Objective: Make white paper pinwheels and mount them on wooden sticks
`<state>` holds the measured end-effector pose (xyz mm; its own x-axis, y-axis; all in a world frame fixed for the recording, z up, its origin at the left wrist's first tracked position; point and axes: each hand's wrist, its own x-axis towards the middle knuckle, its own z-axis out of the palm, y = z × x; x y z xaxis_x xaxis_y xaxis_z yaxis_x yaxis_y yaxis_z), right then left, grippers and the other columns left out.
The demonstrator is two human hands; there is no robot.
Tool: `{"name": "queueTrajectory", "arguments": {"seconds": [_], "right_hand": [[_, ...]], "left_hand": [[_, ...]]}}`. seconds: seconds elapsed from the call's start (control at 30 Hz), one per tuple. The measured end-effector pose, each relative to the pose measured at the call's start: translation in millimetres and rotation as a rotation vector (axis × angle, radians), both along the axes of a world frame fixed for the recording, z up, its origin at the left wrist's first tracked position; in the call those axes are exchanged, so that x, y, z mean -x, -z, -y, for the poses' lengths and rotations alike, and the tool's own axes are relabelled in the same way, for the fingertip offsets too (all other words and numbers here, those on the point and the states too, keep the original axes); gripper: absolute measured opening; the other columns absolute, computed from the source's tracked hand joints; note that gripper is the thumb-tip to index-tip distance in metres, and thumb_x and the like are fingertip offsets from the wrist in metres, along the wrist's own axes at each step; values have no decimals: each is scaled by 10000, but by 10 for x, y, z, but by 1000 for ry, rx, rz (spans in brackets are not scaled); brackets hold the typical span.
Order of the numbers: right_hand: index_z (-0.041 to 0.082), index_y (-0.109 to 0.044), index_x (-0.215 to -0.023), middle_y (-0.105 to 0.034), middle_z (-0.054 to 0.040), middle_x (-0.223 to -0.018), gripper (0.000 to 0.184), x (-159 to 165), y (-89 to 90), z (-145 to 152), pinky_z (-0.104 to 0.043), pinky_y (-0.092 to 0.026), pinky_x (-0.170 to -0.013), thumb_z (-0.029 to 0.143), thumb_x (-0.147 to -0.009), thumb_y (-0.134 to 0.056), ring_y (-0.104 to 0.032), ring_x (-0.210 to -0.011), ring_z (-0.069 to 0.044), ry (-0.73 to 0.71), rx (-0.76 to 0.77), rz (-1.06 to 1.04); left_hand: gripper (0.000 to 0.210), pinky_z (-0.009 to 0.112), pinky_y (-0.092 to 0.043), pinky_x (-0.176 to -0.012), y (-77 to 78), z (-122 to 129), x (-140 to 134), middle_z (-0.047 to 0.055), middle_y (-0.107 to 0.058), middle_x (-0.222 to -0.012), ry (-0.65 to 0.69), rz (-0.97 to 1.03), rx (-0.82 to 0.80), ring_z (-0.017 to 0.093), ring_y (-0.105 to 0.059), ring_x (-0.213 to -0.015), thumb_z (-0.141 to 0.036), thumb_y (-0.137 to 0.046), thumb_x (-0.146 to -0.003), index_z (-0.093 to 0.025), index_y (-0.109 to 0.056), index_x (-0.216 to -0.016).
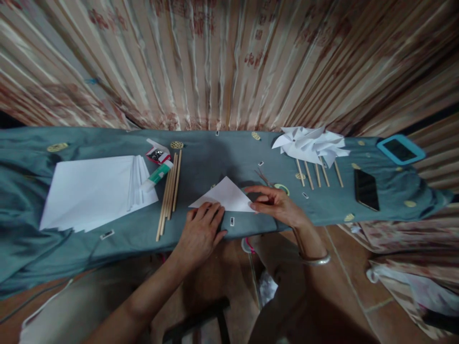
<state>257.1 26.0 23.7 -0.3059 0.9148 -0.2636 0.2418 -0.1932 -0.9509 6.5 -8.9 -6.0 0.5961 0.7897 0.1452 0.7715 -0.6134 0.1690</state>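
A white sheet of paper folded into a triangle (225, 195) lies on the cloth-covered table in front of me, its peak pointing away. My left hand (201, 234) rests with its fingers flat on the near edge of the fold, left of the middle, the thumb stuck out to the right. At the paper's right corner, my right hand (281, 205) pinches it between thumb and fingers, the index finger reaching toward the slanted edge. Scissors (265, 179) with a pale green handle (282, 188) lie just beyond the right hand.
To the left are a stack of white paper (89, 191), a green-and-white glue stick (158, 176), a small red box of pins (158, 155) and several wooden sticks (171, 191). Paper pinwheels (311, 143) on sticks, a black phone (366, 189) and a blue-framed tablet (401, 149) lie right.
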Motion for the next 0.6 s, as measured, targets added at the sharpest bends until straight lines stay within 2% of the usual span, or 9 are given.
{"name": "queueTrajectory", "arguments": {"seconds": [0.1, 0.27, 0.4, 0.47, 0.6], "right_hand": [[192, -673, -1210, -610, 71, -586, 473, 14, -70, 33, -205, -439, -555, 335, -764, -738, -527, -541, -69, 0, 21, -53], [196, -774, -924, -712, 7, -707, 211, 86, -66, -25, -218, -478, -563, 325, -778, -691, -569, -565, -84, 10, -77, -2], [186, -764, -907, -763, -37, -877, 198, 221, -84, -83, -277, -548, -699, 299, -778, -666, -684, -737, -147, -15, -170, 76], [192, -758, -929, -768, -45, -932, 183, 331, -120, -85, -316, -554, -765, 271, -803, -652, -701, -817, -180, -11, -269, 214], [205, -755, -944, -757, -71, -930, 216, 583, -216, -42, -411, -531, -852, 179, -894, -546, -676, -880, -236, -32, -573, 656]], "left_hand": [[427, 457, -437, -910, -24, 10, -42, 146, -603, -1351, 7, -9, 10, 329, -515, -1205, -337, -569, -933, -154, -586, -1318], [405, 472, -424, -884, -32, 2, -55, 123, -591, -1345, 17, -12, 27, 340, -500, -1203, -340, -584, -926, -237, -591, -1318], [399, 477, -414, -891, -25, 7, -53, 126, -582, -1344, 13, -8, 33, 335, -484, -1215, -343, -566, -935, -235, -586, -1319], [404, 479, -416, -898, -13, 16, -53, 133, -576, -1349, 11, -5, 34, 333, -481, -1217, -343, -565, -935, -228, -585, -1321], [432, 475, -421, -917, 31, 46, -47, 139, -566, -1373, 15, 1, 39, 331, -477, -1235, -372, -570, -933, -223, -571, -1338]]}}
